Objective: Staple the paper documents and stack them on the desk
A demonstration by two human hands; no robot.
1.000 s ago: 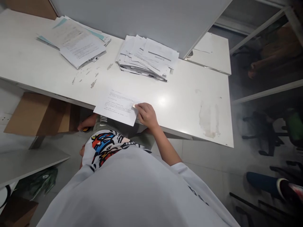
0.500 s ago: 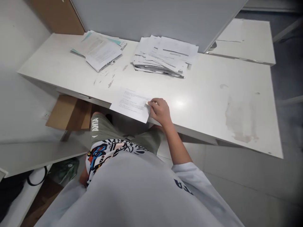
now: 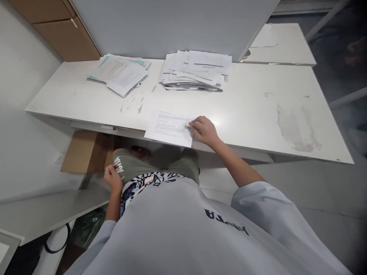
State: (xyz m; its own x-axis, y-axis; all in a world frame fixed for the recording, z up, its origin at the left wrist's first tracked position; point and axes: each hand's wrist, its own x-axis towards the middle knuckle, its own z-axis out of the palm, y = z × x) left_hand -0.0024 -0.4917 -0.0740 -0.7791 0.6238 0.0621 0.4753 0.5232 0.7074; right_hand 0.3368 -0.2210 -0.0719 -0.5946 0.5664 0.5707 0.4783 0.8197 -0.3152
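Observation:
My right hand [image 3: 204, 130] is closed on a small cream-coloured block [image 3: 188, 124], held between thumb and fingers at the right side of a printed sheet of paper [image 3: 169, 131]. The block looks like an eraser, though most of it is hidden by the fingers. The sheet lies flat on the white desk [image 3: 243, 114], its lower edge along the desk's front edge. My left hand [image 3: 112, 178] is by my left thigh, below the desk, with its fingers pressed together. A tiny reddish spot shows at its fingertips, too small to name.
Two piles of papers lie towards the back: a smaller pile [image 3: 123, 74] on the left and a thicker stack [image 3: 197, 72] near the middle. A grey partition [image 3: 172, 26] rises behind. Under the desk at left stands a cardboard box [image 3: 78, 152].
My left hand has come up into view beside my thigh. My right hand stays at the sheet's right side with the small block. The view has shifted and tilted.

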